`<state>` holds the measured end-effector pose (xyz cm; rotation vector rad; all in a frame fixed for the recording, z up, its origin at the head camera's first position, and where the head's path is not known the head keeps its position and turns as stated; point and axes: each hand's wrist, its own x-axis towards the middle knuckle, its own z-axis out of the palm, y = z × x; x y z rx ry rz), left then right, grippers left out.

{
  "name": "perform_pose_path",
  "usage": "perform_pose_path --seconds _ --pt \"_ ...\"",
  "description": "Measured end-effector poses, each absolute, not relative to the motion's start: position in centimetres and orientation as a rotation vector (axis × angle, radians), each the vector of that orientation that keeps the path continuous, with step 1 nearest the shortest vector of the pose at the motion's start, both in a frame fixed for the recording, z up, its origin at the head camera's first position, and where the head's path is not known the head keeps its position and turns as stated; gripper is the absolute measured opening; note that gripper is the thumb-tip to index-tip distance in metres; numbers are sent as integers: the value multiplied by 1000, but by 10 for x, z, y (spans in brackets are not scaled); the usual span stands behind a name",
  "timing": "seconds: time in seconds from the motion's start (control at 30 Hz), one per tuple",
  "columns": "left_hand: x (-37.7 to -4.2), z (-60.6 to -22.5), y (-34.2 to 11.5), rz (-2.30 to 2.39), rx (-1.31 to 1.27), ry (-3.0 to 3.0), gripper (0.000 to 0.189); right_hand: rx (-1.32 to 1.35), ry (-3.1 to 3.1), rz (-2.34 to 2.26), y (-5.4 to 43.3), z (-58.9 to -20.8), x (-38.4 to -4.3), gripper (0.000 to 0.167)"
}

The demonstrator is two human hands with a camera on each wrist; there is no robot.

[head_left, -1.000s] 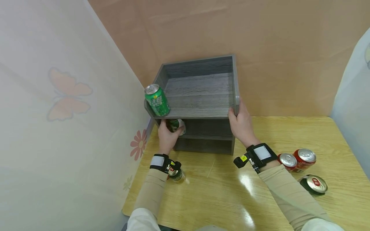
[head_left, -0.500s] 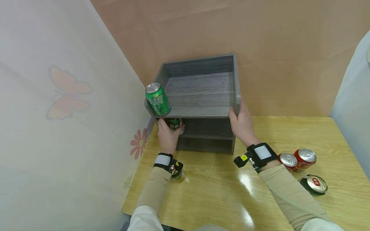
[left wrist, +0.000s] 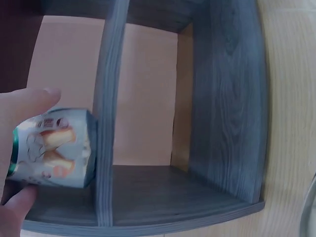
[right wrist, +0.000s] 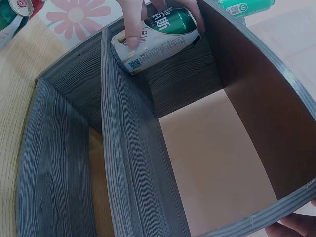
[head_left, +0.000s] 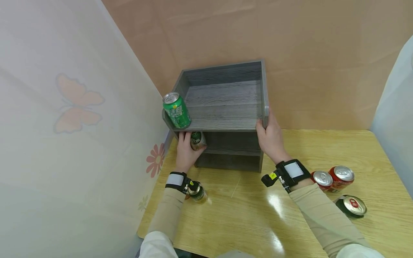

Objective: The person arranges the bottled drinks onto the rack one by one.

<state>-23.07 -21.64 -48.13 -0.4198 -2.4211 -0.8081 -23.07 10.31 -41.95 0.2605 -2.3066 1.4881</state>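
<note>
A grey wood-grain shelf unit [head_left: 226, 107] stands at the back of the table. My left hand [head_left: 186, 152] reaches into its middle compartment at the left end and holds a green and white drink can [head_left: 198, 141]. In the left wrist view the thumb and a finger lie on opposite sides of this can [left wrist: 54, 148], whose base meets the middle board. My right hand [head_left: 271, 138] grips the unit's right side panel at the front corner of the top tray. A green soda can [head_left: 177, 111] stands in that tray's front left corner, above my left hand.
On the table at right stand two red cans [head_left: 342, 178] and a dark green can [head_left: 353, 206]. Another dark can [head_left: 197, 193] stands beneath my left wrist, partly hidden by the strap. A white wall panel [head_left: 96, 161] closes in the left side.
My left hand shifts slightly around the drink can in the middle compartment, and more of the can's label shows now. The right hand keeps its place on the side panel.
</note>
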Motion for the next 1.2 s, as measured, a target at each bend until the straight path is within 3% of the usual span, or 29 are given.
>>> perform_pose_path --seconds 1.2 --pt "-229 -476 -208 -318 -285 -2419 79 265 -2308 1489 104 -416 -230 62"
